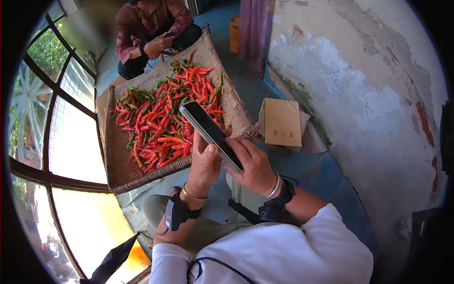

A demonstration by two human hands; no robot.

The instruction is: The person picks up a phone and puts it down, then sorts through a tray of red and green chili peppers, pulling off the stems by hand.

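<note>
A smartphone (211, 136) with a dark screen is held in front of me, tilted, above the near right edge of a woven tray. My left hand (206, 163) wraps around its left side, the thumb up along the edge. On its lower right side, my right hand (250, 163) grips it too, with fingers at the edge of the screen. Beyond the phone, a heap of red chili peppers (156, 120), some green among them, lies on the woven tray (142, 181). Both wrists carry bracelets and black strapped devices.
Across the tray a person in a dark red shirt (127, 28) sits with hands together. To the right, a brown paper packet (282, 122) lies near a weathered wall (340, 71). Framed windows (52, 118) line the left. A folded black umbrella (113, 260) leans at lower left.
</note>
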